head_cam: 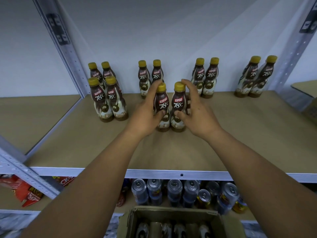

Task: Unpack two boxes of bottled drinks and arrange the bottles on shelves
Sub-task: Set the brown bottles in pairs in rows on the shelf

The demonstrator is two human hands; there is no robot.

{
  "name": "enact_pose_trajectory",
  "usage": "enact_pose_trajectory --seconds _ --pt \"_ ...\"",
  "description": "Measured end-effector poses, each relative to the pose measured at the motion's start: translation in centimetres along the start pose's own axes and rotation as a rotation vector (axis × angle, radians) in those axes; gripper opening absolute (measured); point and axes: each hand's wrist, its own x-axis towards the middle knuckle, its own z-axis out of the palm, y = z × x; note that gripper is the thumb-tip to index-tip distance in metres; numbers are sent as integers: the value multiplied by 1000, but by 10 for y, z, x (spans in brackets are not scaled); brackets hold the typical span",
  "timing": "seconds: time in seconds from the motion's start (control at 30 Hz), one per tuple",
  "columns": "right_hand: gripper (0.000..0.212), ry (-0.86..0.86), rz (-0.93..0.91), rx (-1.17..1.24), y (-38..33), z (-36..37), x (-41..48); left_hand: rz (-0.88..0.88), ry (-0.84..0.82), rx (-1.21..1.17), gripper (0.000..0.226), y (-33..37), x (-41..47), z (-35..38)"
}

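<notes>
— On the shelf (pixel 240 134), dead centre, two bottles stand upright side by side, touching! The left hand (pixel 145 115) is wrapped round the left bottle (pixel 162 103): thumb on the label, fingers curled behind, reaching up beside the yellow cap.

— And the other hand?

— The right hand (pixel 197 114) grips the right bottle (pixel 178 103) the same way: thumb pressed on the front, fingers curved round the far side, forefinger up by the cap. Both bases are down on the board.

— What's behind them?

— Against the wall, a back pair (pixel 149 74) sits just behind the left hand. A second pair (pixel 205 78) stands to its right, and a third pair (pixel 255 78) far right, near the post. Off to the left there's a block of four (pixel 108 98) (two by two, packed tight).

— Anything lower down?

— Cans (pixel 181 191) on the level below, tops showing, with red snack packets (pixel 22 191) to their left. Nearest us, an open box (pixel 171 215) with more bottles inside (too blurred to count). A second box (pixel 307 93) peeks in at the right edge, up at shelf height.
</notes>
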Motion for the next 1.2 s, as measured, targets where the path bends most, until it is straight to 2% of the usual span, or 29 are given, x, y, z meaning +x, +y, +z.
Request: enact_pose_trajectory --seconds 0.5,1.0,1.1,1.2 --pt "95 16 18 15 27 20 50 -24 -48 15 95 -33 51 6" --pt "96 24 29 47 29 23 49 -14 -47 9 98 -37 55 9" --pt "105 -1 101 111 33 24 38 -56 -57 -89 110 -40 42 14" --pt "113 -31 242 145 43 23 14 -196 -55 -190 118 -49 18 21"
